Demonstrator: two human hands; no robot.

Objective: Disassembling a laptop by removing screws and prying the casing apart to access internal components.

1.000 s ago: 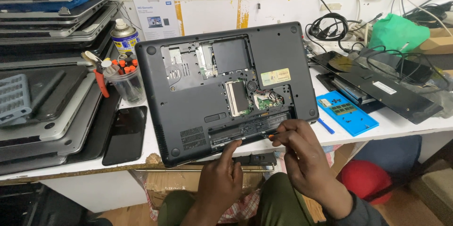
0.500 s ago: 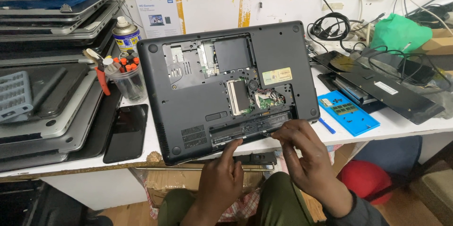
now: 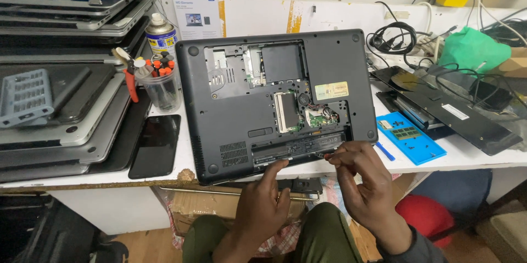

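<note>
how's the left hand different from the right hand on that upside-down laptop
The left hand lies flat, one fingertip on the front edge of the laptop; the right hand is raised with fingers pinched near the battery bay, apparently on a small tool with a red tip. The left hand looks empty and sits nearer the middle; the right hand works toward the laptop's right corner. Both reach up from the person's lap.
</note>
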